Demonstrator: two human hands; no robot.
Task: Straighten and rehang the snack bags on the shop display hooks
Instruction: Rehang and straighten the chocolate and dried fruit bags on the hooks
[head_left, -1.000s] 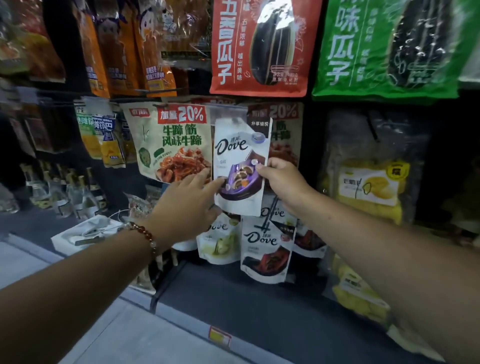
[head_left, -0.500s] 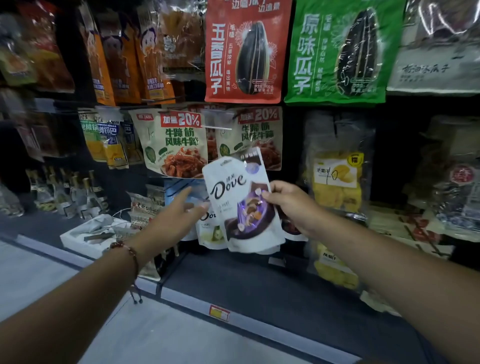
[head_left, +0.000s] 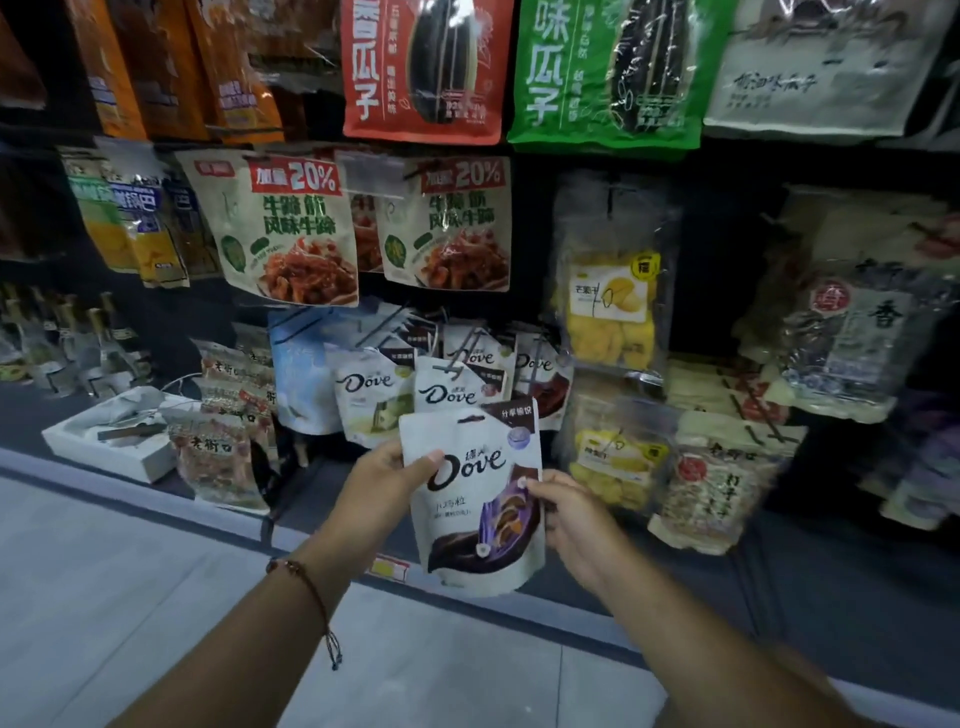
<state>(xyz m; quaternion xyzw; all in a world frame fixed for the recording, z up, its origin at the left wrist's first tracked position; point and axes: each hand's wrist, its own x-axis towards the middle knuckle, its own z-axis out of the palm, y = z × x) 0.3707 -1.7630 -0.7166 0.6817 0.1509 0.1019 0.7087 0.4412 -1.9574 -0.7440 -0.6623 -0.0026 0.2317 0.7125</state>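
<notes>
Both hands, left hand (head_left: 382, 486) and right hand (head_left: 574, 514), pinch one Dove bag (head_left: 475, 499) off its hook; rehanging remains, judging by the hung Dove bags (head_left: 447, 387) above.

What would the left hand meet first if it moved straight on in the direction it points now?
Probably the green-and-white Dove bag hanging on the display, up and ahead of the left hand, which already grips the purple Dove bag by its left edge. Depth is unclear from a single view.

white-and-brown Dove bag (head_left: 470, 499), red seed bag (head_left: 423, 73), green seed bag (head_left: 602, 73)
</notes>
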